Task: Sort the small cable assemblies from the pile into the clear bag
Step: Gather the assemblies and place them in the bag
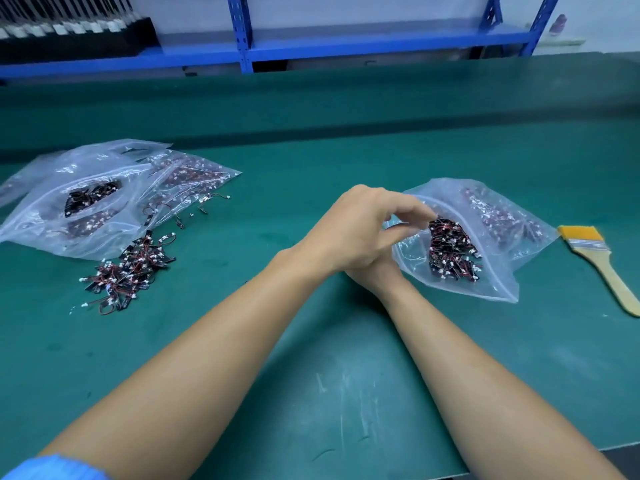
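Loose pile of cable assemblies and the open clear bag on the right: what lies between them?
Only the person's left hand, crossed over the right hand, and otherwise bare green mat, as the head view shows.

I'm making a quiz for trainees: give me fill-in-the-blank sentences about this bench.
The wooden-handled brush with yellow bristles lies to the ___ of the open clear plastic bag.
The loose pile of small red-and-black cable assemblies rests on a ___ mat.
The metal shelf frame behind is ___.
Missing words: right, green, blue.
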Demonstrator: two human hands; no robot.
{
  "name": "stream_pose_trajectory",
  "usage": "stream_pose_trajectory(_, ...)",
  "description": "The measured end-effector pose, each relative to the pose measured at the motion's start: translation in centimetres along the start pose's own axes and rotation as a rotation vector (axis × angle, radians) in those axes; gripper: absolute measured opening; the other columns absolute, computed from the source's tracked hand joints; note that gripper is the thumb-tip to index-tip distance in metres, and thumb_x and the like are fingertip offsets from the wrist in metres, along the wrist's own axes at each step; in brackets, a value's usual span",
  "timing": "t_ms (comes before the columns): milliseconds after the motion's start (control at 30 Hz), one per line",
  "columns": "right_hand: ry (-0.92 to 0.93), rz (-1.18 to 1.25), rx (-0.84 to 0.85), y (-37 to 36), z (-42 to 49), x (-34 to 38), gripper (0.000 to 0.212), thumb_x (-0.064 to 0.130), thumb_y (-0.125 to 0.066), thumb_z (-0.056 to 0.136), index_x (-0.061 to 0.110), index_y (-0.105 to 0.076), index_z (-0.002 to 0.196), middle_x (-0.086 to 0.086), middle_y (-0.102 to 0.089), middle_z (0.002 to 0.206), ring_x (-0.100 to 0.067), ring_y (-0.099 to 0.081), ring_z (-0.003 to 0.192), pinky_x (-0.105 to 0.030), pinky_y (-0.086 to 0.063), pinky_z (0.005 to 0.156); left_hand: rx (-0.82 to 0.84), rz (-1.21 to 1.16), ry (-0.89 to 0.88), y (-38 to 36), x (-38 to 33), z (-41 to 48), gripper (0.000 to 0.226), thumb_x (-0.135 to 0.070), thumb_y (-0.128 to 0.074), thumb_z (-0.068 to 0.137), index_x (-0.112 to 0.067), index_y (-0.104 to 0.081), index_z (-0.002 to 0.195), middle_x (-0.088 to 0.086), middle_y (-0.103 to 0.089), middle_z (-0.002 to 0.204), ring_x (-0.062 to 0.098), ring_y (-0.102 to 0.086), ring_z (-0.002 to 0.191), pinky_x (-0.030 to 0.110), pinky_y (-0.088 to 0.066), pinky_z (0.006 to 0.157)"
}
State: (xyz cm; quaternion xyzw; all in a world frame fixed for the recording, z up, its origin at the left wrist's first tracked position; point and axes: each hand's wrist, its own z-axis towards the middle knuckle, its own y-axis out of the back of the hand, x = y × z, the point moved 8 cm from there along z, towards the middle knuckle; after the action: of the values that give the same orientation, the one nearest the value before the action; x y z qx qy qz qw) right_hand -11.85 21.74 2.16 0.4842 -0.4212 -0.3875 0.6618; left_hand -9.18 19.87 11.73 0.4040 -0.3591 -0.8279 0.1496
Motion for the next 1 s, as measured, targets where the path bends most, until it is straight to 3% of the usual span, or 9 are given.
stream_pose_trajectory(133,-0.049,0.326,-0.091,1.1,0.4,-0.2,0.031,0.005,-0.038,0.104,-0.005,-0.046,0.131,-0.019,-0.048,0.125,-0.027,-0.043,0.126,-0.019,-0.023,0.085,-0.052,-0.055,0.046,1.1,0.9,-1.4,0.021,-0.01,-0.079,0.079,-0.019,-0.077,0.098,-0.011,-0.076,0.083,-0.003,-0.065,0.079,0.02,-0.048,0.078)
stream_pose_trajectory(233,-0.059,0.44,-0.004,0.1,0.6,-0.2,0.033,-0.004,-0.048,0.1,-0.013,-0.05,0.132,-0.032,-0.051,0.135,-0.042,-0.046,0.13,-0.003,-0.033,0.081,-0.07,-0.102,0.081,2.0,2.0,-2.7,0.02,-0.012,-0.081,0.078,-0.018,-0.076,0.096,-0.01,-0.075,0.083,-0.001,-0.067,0.08,0.028,-0.052,0.079)
stream_pose_trajectory(333,-0.075,0.54,-0.072,0.8,0.6,-0.1,0.019,0.006,-0.051,0.096,0.01,-0.067,0.104,-0.012,-0.069,0.104,-0.034,-0.057,0.1,-0.013,-0.043,0.077,-0.096,-0.128,0.135,3.3,3.9,-4.3,0.022,-0.009,-0.081,0.078,-0.018,-0.075,0.098,-0.013,-0.072,0.082,0.0,-0.067,0.081,0.025,-0.053,0.079)
stream_pose_trajectory(400,-0.096,0.579,-0.043,0.2,0.5,-0.3,0.018,0.019,-0.054,0.094,0.018,-0.066,0.081,-0.003,-0.065,0.086,-0.026,-0.049,0.093,-0.008,-0.035,0.072,-0.119,-0.114,0.181,4.3,5.5,-5.8,0.021,-0.01,-0.08,0.08,-0.019,-0.074,0.099,-0.015,-0.071,0.082,0.001,-0.067,0.08,0.022,-0.051,0.078)
stream_pose_trajectory(500,-0.168,0.659,-0.073,-0.1,0.5,-1.2,0.017,0.01,-0.059,0.093,0.016,-0.075,0.092,0.003,-0.065,0.089,-0.014,-0.043,0.097,0.004,-0.027,0.071,-0.146,-0.056,0.281,6.3,8.9,-8.9,0.019,-0.015,-0.078,0.084,-0.024,-0.073,0.099,-0.012,-0.072,0.083,0.006,-0.065,0.076,0.019,-0.048,0.073)
stream_pose_trajectory(633,-0.185,0.697,-0.075,-0.3,0.6,-1.1,0.02,0.007,-0.058,0.092,0.017,-0.076,0.092,0.016,-0.06,0.081,-0.009,-0.044,0.097,0.005,-0.03,0.071,-0.072,0.137,0.444,8.3,13.4,-14.0,0.026,-0.036,-0.081,0.079,-0.026,-0.073,0.101,-0.012,-0.067,0.087,0.01,-0.058,0.07,0.029,-0.049,0.072)
stream_pose_trajectory(767,-0.197,0.686,-0.072,-0.4,0.6,-1.2,0.019,0.009,-0.059,0.092,0.019,-0.075,0.092,0.016,-0.06,0.081,-0.006,-0.045,0.093,0.004,-0.03,0.07,0.029,0.239,0.487,7.8,14.4,-16.7,0.044,-0.063,-0.075,0.065,-0.039,-0.071,0.102,-0.017,-0.058,0.091,0.005,-0.054,0.075,0.021,-0.045,0.072)
stream_pose_trajectory(900,-0.201,0.716,-0.086,-0.2,0.5,-1.2,0.019,0.008,-0.06,0.091,0.019,-0.075,0.089,0.019,-0.059,0.08,0.001,-0.048,0.09,0.004,-0.031,0.068,0.063,0.199,0.404,6.9,13.7,-16.3,0.021,-0.04,-0.084,0.074,-0.033,-0.075,0.091,-0.011,-0.058,0.087,0.009,-0.054,0.072,0.032,-0.049,0.072)
stream_pose_trajectory(1000,-0.203,0.722,-0.075,-0.2,0.4,-1.2,0.019,0.008,-0.059,0.092,0.019,-0.075,0.09,0.018,-0.059,0.081,-0.009,-0.047,0.097,0.003,-0.032,0.07,0.029,0.156,0.358,6.8,13.5,-16.1,0.019,-0.025,-0.086,0.076,-0.031,-0.068,0.077,-0.007,-0.058,0.08,0.012,-0.053,0.067,0.023,-0.044,0.064)
